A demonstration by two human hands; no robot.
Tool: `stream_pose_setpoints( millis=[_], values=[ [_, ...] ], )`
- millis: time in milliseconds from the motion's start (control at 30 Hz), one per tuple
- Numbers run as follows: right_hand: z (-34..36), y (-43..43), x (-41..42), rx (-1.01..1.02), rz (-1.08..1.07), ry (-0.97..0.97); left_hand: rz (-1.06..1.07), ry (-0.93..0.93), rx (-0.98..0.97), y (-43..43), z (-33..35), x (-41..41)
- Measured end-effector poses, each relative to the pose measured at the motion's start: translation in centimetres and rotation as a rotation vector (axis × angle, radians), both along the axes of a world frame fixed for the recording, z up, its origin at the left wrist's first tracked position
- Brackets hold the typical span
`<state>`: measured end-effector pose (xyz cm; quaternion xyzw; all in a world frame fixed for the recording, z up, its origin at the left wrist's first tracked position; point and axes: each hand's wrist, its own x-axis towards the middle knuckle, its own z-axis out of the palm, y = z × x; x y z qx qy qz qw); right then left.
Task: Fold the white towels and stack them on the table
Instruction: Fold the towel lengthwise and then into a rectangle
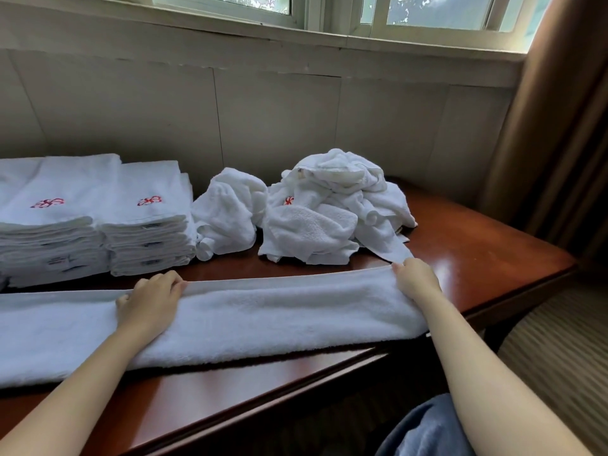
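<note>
Right, your left hand (pixel 149 299) pinches the far hem of the long towel (pixel 263 311) at mid-length, and your right hand (pixel 415 278) clamps the same hem at its right corner. That towel lies lengthwise along the counter (pixel 477 248) near its front edge, already halved into a strip by the look of it. Next, I'd judge, bring one end across to the other. Behind, two folded stacks (pixel 98 225) show a red embroidered emblem; no lettering readable. Crumpled towels (pixel 329 212) wait.

Hotel room, monogrammed towel stacks (pixel 98 218), curtain (pixel 559 126)
</note>
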<state>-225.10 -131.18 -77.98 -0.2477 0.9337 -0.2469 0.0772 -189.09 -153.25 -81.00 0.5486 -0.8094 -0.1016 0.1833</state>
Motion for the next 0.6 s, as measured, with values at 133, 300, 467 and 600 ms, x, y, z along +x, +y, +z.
stream_pose_setpoints(
  millis=[133, 300, 467, 600],
  values=[
    [-0.7, -0.6, 0.8, 0.075, -0.041, 0.079, 0.060, -0.072, 0.049, -0.4, 0.4, -0.2],
    [-1.4, -1.6, 1.9, 0.197, -0.058, 0.219, 0.136, -0.076, 0.027, -0.4, 0.3, -0.5],
    [-0.7, -2.8, 2.8, 0.300, -0.068, 0.289, 0.005, -0.070, -0.059, 0.4, 0.3, -0.7],
    [0.3, -2.7, 2.3, 0.191, -0.049, 0.085, -0.100, -0.225, 0.008, 1.2, -0.1, -1.0]
  ],
)
